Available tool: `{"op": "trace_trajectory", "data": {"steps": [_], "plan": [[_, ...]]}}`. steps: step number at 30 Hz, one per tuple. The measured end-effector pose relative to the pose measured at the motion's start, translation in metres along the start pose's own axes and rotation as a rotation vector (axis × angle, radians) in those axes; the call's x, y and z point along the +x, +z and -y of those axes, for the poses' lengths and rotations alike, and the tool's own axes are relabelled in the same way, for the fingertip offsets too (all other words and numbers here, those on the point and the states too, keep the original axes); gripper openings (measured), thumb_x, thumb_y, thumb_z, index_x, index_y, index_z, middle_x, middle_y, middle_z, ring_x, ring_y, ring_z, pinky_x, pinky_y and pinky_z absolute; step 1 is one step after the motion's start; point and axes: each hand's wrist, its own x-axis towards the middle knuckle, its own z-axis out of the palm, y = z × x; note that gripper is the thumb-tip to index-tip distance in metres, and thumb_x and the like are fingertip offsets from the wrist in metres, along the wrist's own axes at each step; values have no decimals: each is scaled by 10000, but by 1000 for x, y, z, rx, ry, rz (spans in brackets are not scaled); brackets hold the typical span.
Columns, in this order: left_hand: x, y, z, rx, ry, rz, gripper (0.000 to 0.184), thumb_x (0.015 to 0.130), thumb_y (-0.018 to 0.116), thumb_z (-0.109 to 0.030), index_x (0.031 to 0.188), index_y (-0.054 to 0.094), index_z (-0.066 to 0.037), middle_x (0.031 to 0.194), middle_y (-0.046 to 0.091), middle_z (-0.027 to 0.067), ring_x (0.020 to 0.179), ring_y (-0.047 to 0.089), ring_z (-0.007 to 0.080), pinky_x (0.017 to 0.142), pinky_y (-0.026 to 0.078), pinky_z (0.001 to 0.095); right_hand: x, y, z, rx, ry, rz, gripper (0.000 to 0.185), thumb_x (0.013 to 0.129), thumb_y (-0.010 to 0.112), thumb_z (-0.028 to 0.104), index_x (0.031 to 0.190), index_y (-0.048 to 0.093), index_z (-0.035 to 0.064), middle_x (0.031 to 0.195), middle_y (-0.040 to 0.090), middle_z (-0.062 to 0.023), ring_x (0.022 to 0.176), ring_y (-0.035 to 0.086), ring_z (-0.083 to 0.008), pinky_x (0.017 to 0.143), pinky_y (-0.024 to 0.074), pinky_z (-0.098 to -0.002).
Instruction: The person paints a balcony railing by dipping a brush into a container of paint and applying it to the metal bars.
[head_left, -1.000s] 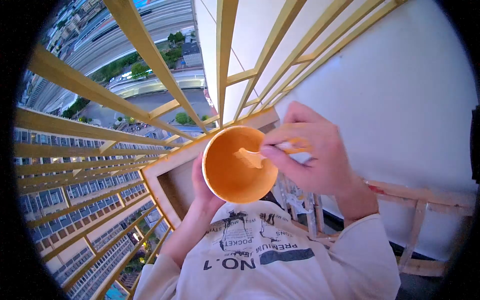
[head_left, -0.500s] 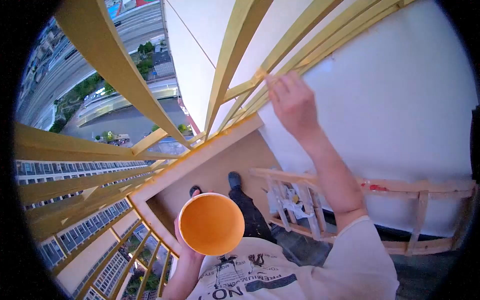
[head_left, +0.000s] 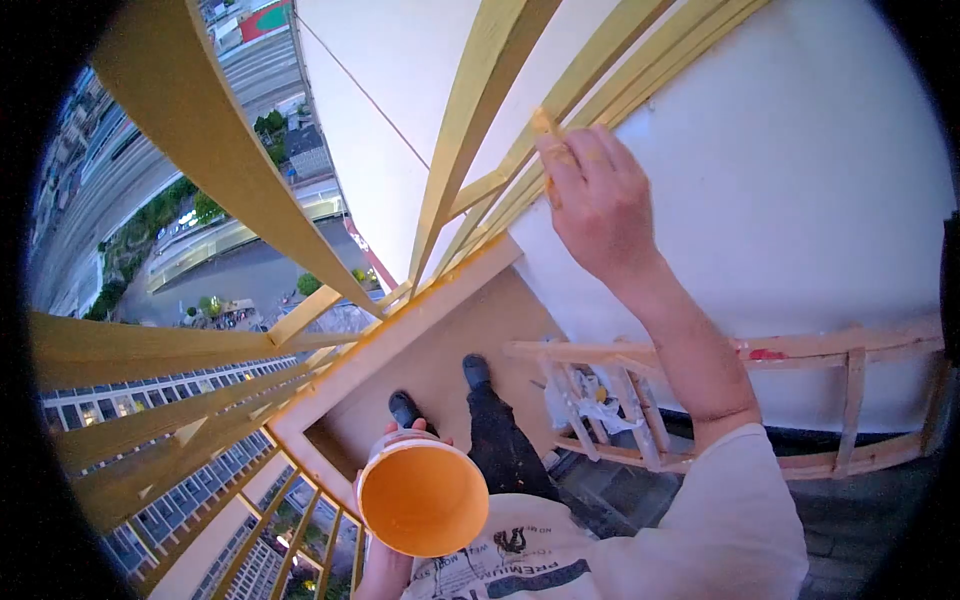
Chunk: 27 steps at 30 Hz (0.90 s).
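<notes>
My left hand (head_left: 385, 572) is closed around a white paint bucket (head_left: 378, 450), its fingers wrapped over the far side and much of the palm hidden beneath. Inside, the bucket is coated with orange-yellow paint. Up by the railing, my right hand (head_left: 608, 205) grips a small paintbrush (head_left: 545, 124); yellow paint covers its head, and smears show on my fingers. The brush head is at a yellow railing bar (head_left: 590, 65) beside the white wall; whether it touches is unclear. A short yellow crosspiece (head_left: 476, 193) joins the bars just below.
Yellow bars (head_left: 190, 130) enclose the balcony, with a street far below. My shoes (head_left: 477, 372) stand on the tan floor (head_left: 350, 408). To the right, a wooden ladder (head_left: 850, 400) lies along the white wall (head_left: 790, 190), with a white plastic bag (head_left: 604, 412) near its end.
My right hand and the paintbrush have moved slightly up along the railing bar. The bucket sits lower in view and tilts a little more, still in my left hand.
</notes>
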Motion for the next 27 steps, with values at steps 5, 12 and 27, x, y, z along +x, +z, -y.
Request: {"op": "trace_trajectory", "data": {"steps": [5,12,27], "plan": [[-2,24,17,404,169,-59,643,1008,540,-500,1565,414,-203,1544,484,102,1362,496,405,1183,362,611,-7,31,11,122,31,181,173,845,680,89,1000,662,14,953,636,-125,955,661,-274,774,583,-380],[-6,12,12,196,99,-3,504,1088,460,-449,1560,445,-271,1514,522,109,1393,466,429,1098,473,608,-35,-5,2,471,115,-185,230,804,809,7,1007,722,72,745,662,-67,667,667,-282,587,548,-361],[1,-15,14,26,-39,-151,520,1066,481,-487,1551,447,-302,1541,515,84,1381,489,442,1025,509,651,-33,34,9,106,-101,63,279,839,705,168,1047,698,-18,804,606,-83,733,666,-215,589,551,-334]]}}
